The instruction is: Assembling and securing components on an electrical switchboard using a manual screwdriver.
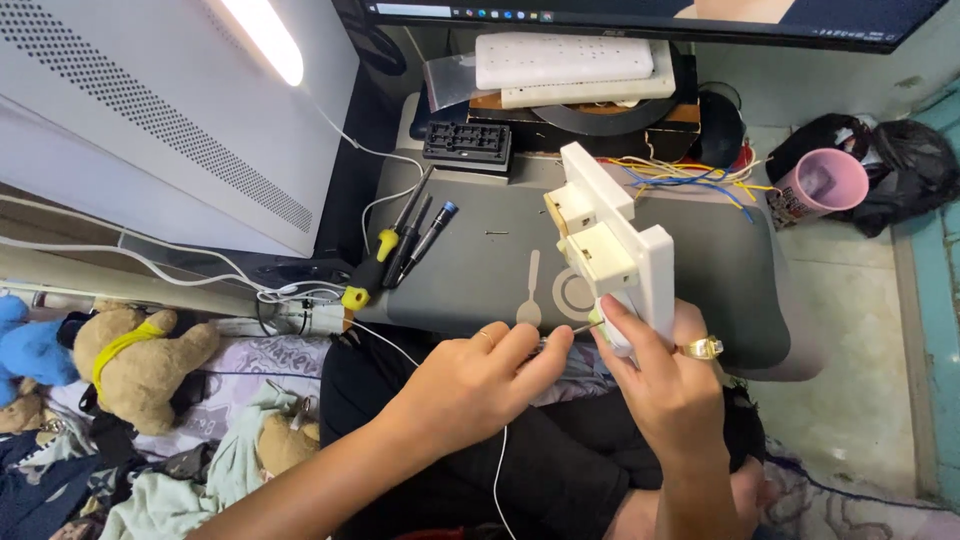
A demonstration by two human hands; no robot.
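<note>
My right hand (pixel 668 385), with a gold ring on one finger, grips a white electrical socket plate (pixel 610 240) from below and holds it upright over a grey mat (pixel 710 270), its back side with cream-coloured modules facing me. My left hand (pixel 490 375) pinches a thin screwdriver (pixel 575 330) whose tip meets the lower end of the socket plate, next to my right thumb. Both hands hover above my lap.
Three screwdrivers (pixel 400 250) lie on the mat's left part, a black bit holder (pixel 467 145) behind them. Coloured wires (pixel 690 175), a pink cup (pixel 822 185) and black bags sit at the right. A white computer case (pixel 170 110) stands left; plush toys (pixel 135 355) lie lower left.
</note>
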